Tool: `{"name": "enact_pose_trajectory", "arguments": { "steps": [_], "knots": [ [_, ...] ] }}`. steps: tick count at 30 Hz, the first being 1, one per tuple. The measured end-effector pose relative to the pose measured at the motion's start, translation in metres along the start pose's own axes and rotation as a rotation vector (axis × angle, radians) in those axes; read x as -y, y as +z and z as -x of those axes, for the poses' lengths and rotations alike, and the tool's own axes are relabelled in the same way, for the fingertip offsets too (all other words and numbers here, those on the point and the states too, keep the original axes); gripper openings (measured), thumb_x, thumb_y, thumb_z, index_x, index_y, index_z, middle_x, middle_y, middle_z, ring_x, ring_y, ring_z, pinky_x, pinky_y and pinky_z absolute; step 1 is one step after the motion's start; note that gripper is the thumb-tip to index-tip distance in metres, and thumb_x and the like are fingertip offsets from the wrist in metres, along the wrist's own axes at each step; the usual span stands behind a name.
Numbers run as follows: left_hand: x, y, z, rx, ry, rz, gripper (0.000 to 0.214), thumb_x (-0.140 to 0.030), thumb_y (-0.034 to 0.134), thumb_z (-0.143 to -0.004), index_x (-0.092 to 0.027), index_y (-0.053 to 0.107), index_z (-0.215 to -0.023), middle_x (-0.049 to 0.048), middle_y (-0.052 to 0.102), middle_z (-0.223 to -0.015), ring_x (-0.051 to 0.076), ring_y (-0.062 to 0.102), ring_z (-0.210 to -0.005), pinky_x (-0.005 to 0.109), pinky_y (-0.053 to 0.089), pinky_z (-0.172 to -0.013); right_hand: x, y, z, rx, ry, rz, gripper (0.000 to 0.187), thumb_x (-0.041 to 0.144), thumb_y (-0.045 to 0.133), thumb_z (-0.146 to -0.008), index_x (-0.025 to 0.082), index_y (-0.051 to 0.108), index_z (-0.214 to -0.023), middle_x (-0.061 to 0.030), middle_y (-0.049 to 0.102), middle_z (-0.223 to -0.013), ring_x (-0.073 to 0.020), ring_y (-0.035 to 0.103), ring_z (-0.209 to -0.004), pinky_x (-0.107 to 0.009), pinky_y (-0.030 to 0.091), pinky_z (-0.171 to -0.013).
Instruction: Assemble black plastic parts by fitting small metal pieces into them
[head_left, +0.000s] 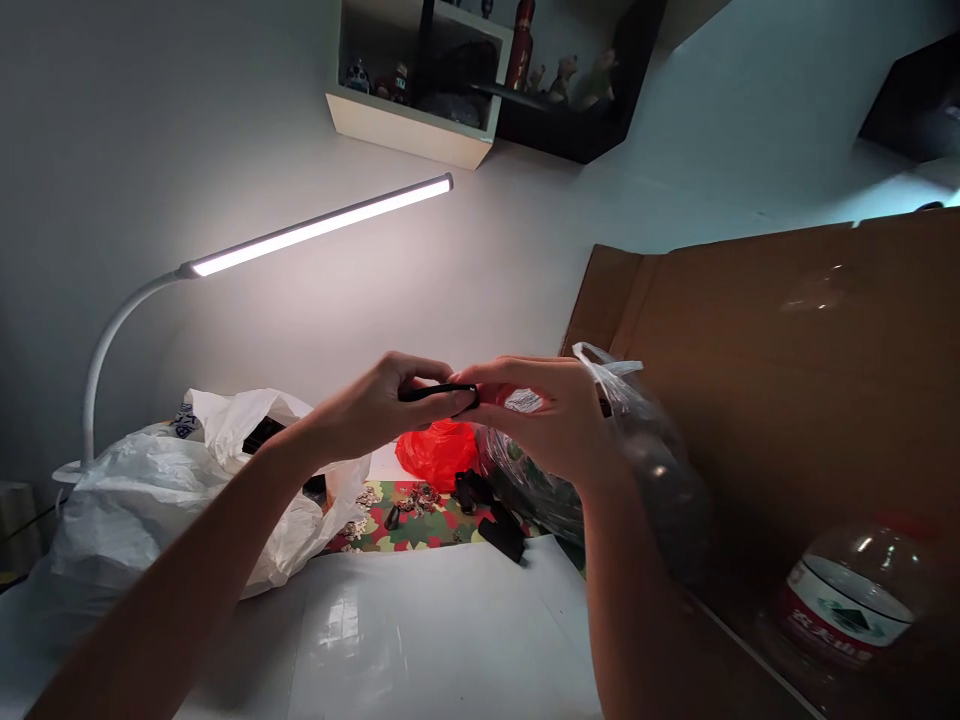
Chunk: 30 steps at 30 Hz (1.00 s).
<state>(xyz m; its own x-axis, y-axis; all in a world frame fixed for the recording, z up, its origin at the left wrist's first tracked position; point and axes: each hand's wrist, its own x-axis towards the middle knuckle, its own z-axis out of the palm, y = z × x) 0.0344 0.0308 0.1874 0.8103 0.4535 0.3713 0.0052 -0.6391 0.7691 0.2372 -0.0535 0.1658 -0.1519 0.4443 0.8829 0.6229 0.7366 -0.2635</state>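
Both hands are raised above the white table (420,640) and meet on a small flat black part (439,392). My left hand (382,405) pinches its left end, fingers curled round it. My right hand (547,415) grips the right end with closed fingers. Below the hands, several similar black parts (499,530) lie on a patterned red and green mat (420,528) along with small metal pieces (424,497).
A white plastic bag (187,490) sits at the left, a red bag (439,450) behind the mat, a clear bag (637,440) at the right. A lit desk lamp (315,228) arches overhead. A cardboard sheet (787,380) and a water bottle (847,590) stand right.
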Motion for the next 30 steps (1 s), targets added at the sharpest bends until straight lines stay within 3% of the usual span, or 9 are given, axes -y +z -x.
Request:
{"name": "enact_pose_trajectory", "arguments": {
  "steps": [6, 12, 21, 30],
  "knots": [
    [0.0010, 0.0016, -0.0017, -0.059, 0.019, -0.012, 0.020, -0.036, 0.080, -0.088, -0.016, 0.077, -0.088, -0.0049, 0.041, -0.065, 0.008, 0.028, -0.062, 0.026, 0.019, -0.055, 0.0011, 0.0005, 0.0010, -0.014, 0.010, 0.045, 0.024, 0.016, 0.088, -0.085, 0.034, 0.087, -0.101, 0.0057, 0.076, -0.071, -0.0125, 0.069, -0.063, -0.024, 0.055, -0.057],
    [0.0059, 0.0032, -0.0051, -0.169, 0.046, -0.036, 0.025, -0.039, 0.084, -0.082, -0.015, 0.082, -0.082, -0.0024, 0.048, -0.065, 0.009, 0.034, -0.063, 0.027, 0.023, -0.057, 0.0016, 0.0005, 0.0012, -0.007, 0.036, 0.064, 0.024, 0.018, 0.088, -0.084, 0.033, 0.087, -0.103, 0.0050, 0.076, -0.073, -0.0128, 0.070, -0.063, -0.025, 0.058, -0.059],
    [-0.0006, 0.0043, 0.0002, -0.123, 0.068, -0.061, 0.032, -0.046, 0.075, -0.093, -0.015, 0.080, -0.086, -0.0051, 0.034, -0.063, 0.008, 0.025, -0.059, 0.027, 0.016, -0.052, -0.0034, -0.0013, 0.0028, -0.023, 0.110, 0.048, 0.024, 0.019, 0.089, -0.081, 0.033, 0.088, -0.101, 0.0028, 0.078, -0.075, -0.0158, 0.071, -0.067, -0.027, 0.057, -0.056],
    [0.0030, 0.0068, -0.0022, -0.136, 0.081, -0.020, 0.031, -0.046, 0.082, -0.087, -0.016, 0.078, -0.082, -0.0063, 0.032, -0.061, 0.007, 0.025, -0.057, 0.027, 0.016, -0.050, -0.0046, -0.0004, 0.0040, -0.030, 0.109, 0.050, 0.024, 0.018, 0.088, -0.082, 0.033, 0.088, -0.101, 0.0024, 0.079, -0.077, -0.0159, 0.072, -0.068, -0.028, 0.058, -0.058]
  ]
}}
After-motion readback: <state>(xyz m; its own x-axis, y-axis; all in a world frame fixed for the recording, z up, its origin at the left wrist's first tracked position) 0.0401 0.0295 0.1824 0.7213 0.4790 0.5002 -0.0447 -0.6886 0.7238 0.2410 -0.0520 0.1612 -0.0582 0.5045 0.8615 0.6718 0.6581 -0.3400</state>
